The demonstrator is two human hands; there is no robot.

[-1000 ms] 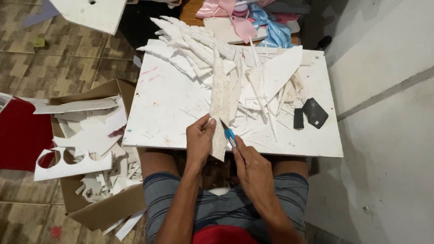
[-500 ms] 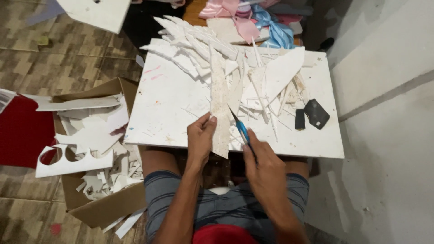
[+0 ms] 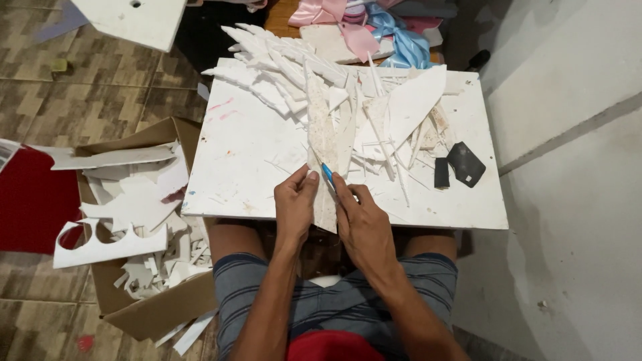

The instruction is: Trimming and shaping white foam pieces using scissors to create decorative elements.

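Observation:
A long narrow white foam strip (image 3: 322, 144) lies lengthwise on the white board (image 3: 241, 160) resting over my lap. My left hand (image 3: 295, 204) presses flat on the strip's near end, fingers together. My right hand (image 3: 361, 224) grips a blue-handled craft knife (image 3: 328, 175) with its tip against the strip just beside my left fingertips. A heap of pointed white foam offcuts (image 3: 287, 67) covers the far half of the board.
A cardboard box (image 3: 134, 267) full of white foam scraps stands on the tiled floor at my left, next to a red sheet (image 3: 27, 200). Two small black objects (image 3: 461, 166) lie on the board's right side. Pink and blue ribbons (image 3: 374, 20) lie beyond. A white wall runs along the right.
My right hand with the knife has moved left and forward along the strip, closer to my left hand. The camera view has shifted slightly; the left hand stays pressed on the strip.

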